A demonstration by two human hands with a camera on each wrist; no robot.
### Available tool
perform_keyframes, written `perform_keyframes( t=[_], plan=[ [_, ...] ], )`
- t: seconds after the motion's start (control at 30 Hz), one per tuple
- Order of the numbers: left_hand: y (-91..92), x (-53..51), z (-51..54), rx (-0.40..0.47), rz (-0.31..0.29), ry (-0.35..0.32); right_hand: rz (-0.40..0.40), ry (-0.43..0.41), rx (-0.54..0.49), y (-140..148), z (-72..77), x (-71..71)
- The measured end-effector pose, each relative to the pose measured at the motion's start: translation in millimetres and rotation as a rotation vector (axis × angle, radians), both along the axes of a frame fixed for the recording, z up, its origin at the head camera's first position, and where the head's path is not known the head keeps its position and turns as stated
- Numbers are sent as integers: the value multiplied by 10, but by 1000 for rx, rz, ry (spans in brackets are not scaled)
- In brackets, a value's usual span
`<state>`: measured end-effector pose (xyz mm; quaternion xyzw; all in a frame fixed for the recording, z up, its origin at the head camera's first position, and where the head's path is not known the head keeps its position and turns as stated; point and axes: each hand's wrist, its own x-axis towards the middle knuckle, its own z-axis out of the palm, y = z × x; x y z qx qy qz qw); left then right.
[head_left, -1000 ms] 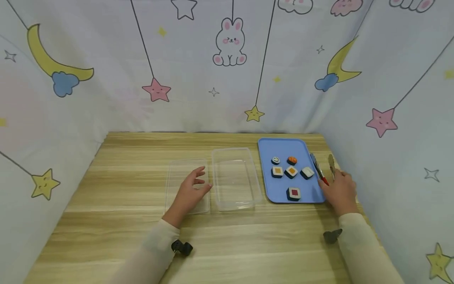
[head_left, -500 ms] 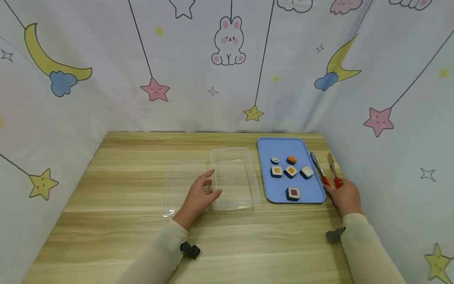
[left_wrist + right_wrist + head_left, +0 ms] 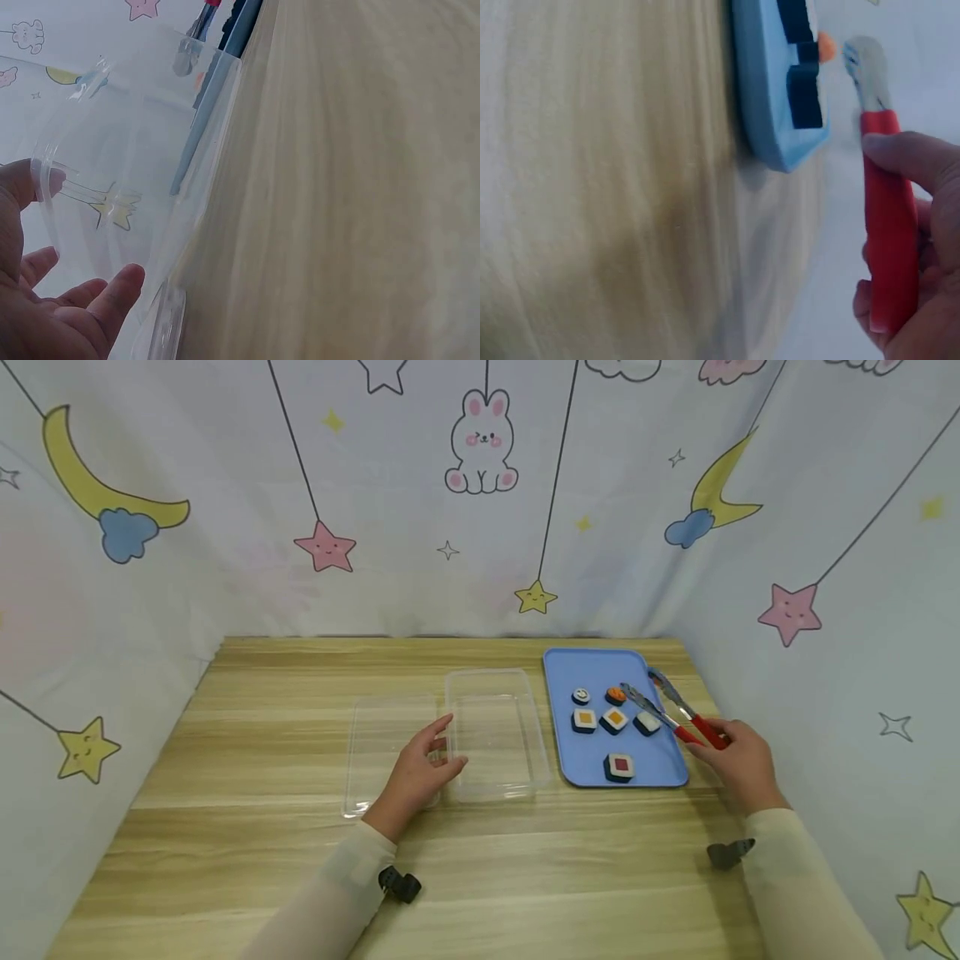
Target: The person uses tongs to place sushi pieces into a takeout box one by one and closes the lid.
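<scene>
A: Over on the right, we have the right hand (image 3: pixel 746 768) grasping the tongs (image 3: pixel 711 732) by their red handles, metal arms spread, reaching ahead and leftward of the fingers!

B: And the right wrist view brings us right in: thumb flat along a red handle, other fingers curled round behind. Only one arm shows there, mind you; we need the head view for both.

A: From that same hand, just ahead and left, sits the blue tray (image 3: pixel 600 667). We count six sushi pieces (image 3: pixel 584 721) on it, and one metal tip hangs right by the orange-topped piece (image 3: pixel 616 694). From above, we can't tell if they touch.

B: Down at the wrist, we spot a gap between the orange topping and the tip in sight there.

A: Across to the left hand (image 3: pixel 415 774)! It's relaxed, fingers apart, with the clear container (image 3: pixel 495 743) immediately to its right and the flat clear lid (image 3: pixel 372 752) partly beneath it.

B: Its own wrist camera adds what we miss from above: a fingertip at the container's rim. Whether it presses there, we can't say.
</scene>
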<state>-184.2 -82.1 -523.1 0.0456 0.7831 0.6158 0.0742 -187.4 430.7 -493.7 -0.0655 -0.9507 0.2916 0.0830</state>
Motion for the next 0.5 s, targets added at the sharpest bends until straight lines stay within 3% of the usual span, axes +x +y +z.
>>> perform_keyframes(
  t=[0.13, 0.5],
  plan=[
    [-7, -6, 7, 5, -2, 0, 74, -16, 71, -62, 101, -27],
    [-6, 7, 10, -2, -2, 4, 145, -24, 157, -128, 190, -125]
  ],
)
